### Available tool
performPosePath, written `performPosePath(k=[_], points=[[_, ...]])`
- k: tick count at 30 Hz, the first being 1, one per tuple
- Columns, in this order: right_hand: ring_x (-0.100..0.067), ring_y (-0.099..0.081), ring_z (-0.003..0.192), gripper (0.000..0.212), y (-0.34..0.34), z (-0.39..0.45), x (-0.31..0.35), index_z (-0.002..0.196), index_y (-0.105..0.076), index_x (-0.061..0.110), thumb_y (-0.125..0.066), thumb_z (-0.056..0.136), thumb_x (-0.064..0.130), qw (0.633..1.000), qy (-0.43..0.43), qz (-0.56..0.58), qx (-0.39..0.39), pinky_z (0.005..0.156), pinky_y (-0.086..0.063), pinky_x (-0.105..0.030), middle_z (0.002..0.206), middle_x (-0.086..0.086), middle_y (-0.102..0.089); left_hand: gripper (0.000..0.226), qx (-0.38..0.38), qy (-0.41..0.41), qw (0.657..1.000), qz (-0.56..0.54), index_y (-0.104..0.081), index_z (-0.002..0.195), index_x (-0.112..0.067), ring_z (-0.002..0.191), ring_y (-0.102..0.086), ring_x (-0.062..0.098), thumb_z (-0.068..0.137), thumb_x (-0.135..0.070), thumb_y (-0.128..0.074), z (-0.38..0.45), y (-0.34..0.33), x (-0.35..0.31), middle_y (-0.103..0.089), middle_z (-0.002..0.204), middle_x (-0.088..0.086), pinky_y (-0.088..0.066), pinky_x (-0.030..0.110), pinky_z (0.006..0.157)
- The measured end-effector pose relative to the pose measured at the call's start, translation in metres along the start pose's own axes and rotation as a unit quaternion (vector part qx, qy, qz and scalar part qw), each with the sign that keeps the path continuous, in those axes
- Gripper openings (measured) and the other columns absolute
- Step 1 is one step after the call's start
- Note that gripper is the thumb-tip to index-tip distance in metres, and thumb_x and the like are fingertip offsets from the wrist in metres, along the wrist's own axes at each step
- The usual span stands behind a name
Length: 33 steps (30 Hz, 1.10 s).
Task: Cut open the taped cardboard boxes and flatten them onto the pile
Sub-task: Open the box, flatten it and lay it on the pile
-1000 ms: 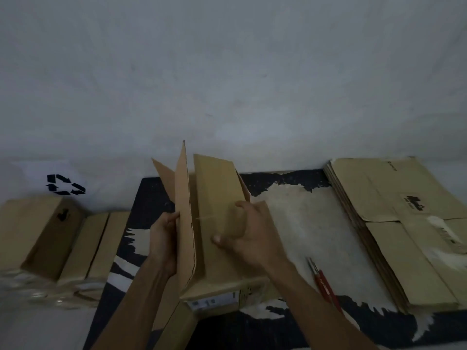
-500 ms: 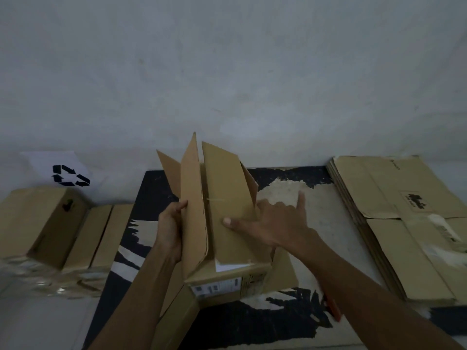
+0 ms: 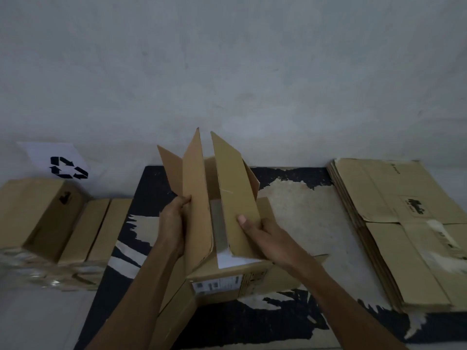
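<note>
An opened brown cardboard box (image 3: 227,271) stands at the middle of the worn black mat (image 3: 151,188), its long flaps raised and a white label on its near face. My left hand (image 3: 174,223) grips the left flap (image 3: 195,198) from outside. My right hand (image 3: 262,231) holds the right flap (image 3: 235,195), thumb on its inner face and fingers behind it. The pile of flattened boxes (image 3: 404,223) lies at the right. The red cutter is hidden from view.
Taped, unopened boxes (image 3: 38,213) sit at the left, beside two narrower ones (image 3: 101,228). A white sheet with a black recycling symbol (image 3: 68,168) leans on the grey wall behind them. Another cardboard piece (image 3: 174,311) leans under the open box.
The two long flaps have spread apart, showing the box's inside. My right hand shifted from reaching over the right side to holding the right flap. The red cutter is now covered by my right arm.
</note>
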State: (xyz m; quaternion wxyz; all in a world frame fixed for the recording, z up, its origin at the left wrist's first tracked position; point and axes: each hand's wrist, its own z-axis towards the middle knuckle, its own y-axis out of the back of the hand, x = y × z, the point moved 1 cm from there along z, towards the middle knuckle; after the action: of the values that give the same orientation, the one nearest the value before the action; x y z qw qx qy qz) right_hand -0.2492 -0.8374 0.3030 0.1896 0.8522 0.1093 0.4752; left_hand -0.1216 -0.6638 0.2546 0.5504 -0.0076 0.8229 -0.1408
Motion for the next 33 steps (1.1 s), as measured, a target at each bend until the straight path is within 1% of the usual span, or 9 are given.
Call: performPosePath(k=[4, 9, 12, 14, 18, 21, 25, 30, 33], points=[[0.020, -0.050, 0.083, 0.073, -0.022, 0.003, -0.009, 0.152, -0.015, 0.046, -0.037, 0.088, 0.073, 0.987, 0.112, 0.033, -0.107, 0.067, -0.037, 0.000, 0.126, 0.026, -0.043, 0.049, -0.036, -0.150, 0.965, 0.213, -0.040, 0.146, -0.027, 0.107, -0.062, 0.011, 0.102, -0.045, -0.048, -0.005, -0.001, 0.001, -0.060, 0.117, -0.013, -0.051, 0.043, 0.095], [0.010, -0.047, 0.102, 0.135, -0.012, 0.016, -0.025, 0.155, 0.002, 0.044, -0.060, 0.045, 0.090, 0.980, 0.182, -0.054, -0.056, 0.079, -0.036, 0.000, 0.132, 0.027, -0.035, 0.073, 0.061, -0.132, 0.969, 0.199, -0.049, 0.142, -0.035, 0.110, -0.066, 0.013, 0.087, -0.081, -0.036, -0.035, 0.003, -0.006, -0.069, 0.120, -0.009, -0.053, 0.047, 0.098], [0.005, -0.059, 0.103, 0.098, -0.009, 0.037, -0.029, 0.153, -0.022, 0.039, -0.071, 0.073, 0.067, 0.972, 0.210, -0.007, -0.101, 0.083, -0.050, -0.014, 0.126, 0.025, -0.053, 0.109, 0.162, -0.112, 0.959, 0.204, -0.030, 0.151, -0.038, 0.131, -0.052, 0.010, 0.060, -0.093, -0.054, -0.056, 0.002, -0.016, -0.049, 0.146, -0.012, -0.050, 0.041, 0.103], [0.004, -0.065, 0.074, 0.049, -0.013, 0.056, -0.033, 0.136, -0.053, 0.018, -0.057, 0.095, 0.045, 0.954, 0.211, 0.058, -0.206, 0.059, -0.049, -0.011, 0.091, 0.021, -0.065, 0.117, 0.132, -0.102, 0.941, 0.294, -0.025, 0.153, -0.036, 0.132, -0.049, 0.006, 0.056, -0.077, -0.077, -0.060, -0.001, -0.018, -0.044, 0.150, -0.013, -0.051, 0.039, 0.101], [-0.002, -0.058, 0.053, 0.022, -0.016, 0.091, -0.033, 0.096, -0.062, 0.003, -0.056, 0.100, 0.024, 0.918, 0.162, 0.150, -0.328, 0.047, -0.042, -0.016, 0.067, 0.012, -0.059, 0.009, -0.098, -0.168, 0.931, 0.308, -0.064, 0.088, -0.006, 0.058, -0.062, 0.008, 0.093, -0.014, -0.066, -0.033, 0.000, -0.010, -0.068, 0.074, 0.008, -0.053, 0.028, 0.054], [0.003, -0.064, 0.068, 0.006, -0.010, 0.112, -0.026, 0.099, -0.060, 0.012, -0.063, 0.095, 0.016, 0.893, 0.140, 0.216, -0.368, 0.056, -0.049, -0.012, 0.083, 0.009, -0.062, 0.023, -0.173, -0.168, 0.904, 0.352, -0.056, 0.071, -0.007, 0.051, -0.055, 0.016, 0.092, -0.008, -0.065, 0.009, 0.010, -0.001, -0.059, 0.063, 0.008, -0.046, 0.023, 0.046], [0.007, -0.062, 0.082, 0.027, 0.001, 0.137, -0.033, 0.114, -0.058, 0.008, -0.068, 0.090, 0.009, 0.850, 0.123, 0.238, -0.453, 0.067, -0.047, -0.004, 0.100, 0.007, -0.064, 0.032, -0.212, -0.087, 0.903, 0.363, -0.061, 0.101, 0.007, 0.084, -0.067, 0.032, 0.085, -0.018, -0.073, 0.061, 0.011, 0.007, -0.065, 0.096, 0.015, -0.057, 0.037, 0.064], [-0.014, -0.061, 0.090, 0.034, 0.002, 0.170, -0.055, 0.118, -0.056, 0.004, -0.071, 0.088, 0.011, 0.859, 0.067, 0.197, -0.468, 0.063, -0.045, -0.003, 0.103, 0.002, -0.060, 0.036, -0.195, -0.028, 0.948, 0.249, -0.045, 0.109, -0.015, 0.068, -0.053, 0.010, 0.087, -0.006, -0.072, 0.095, -0.001, 0.010, -0.051, 0.085, -0.004, -0.043, 0.007, 0.047], [-0.011, -0.057, 0.088, 0.039, -0.003, 0.179, -0.061, 0.119, -0.054, 0.000, -0.073, 0.086, 0.009, 0.848, 0.059, 0.194, -0.490, 0.062, -0.041, 0.002, 0.104, -0.001, -0.059, 0.059, -0.240, -0.029, 0.956, 0.169, -0.044, 0.131, -0.013, 0.094, -0.056, 0.012, 0.083, -0.021, -0.079, 0.104, 0.008, 0.019, -0.053, 0.118, 0.000, -0.050, 0.017, 0.072]])
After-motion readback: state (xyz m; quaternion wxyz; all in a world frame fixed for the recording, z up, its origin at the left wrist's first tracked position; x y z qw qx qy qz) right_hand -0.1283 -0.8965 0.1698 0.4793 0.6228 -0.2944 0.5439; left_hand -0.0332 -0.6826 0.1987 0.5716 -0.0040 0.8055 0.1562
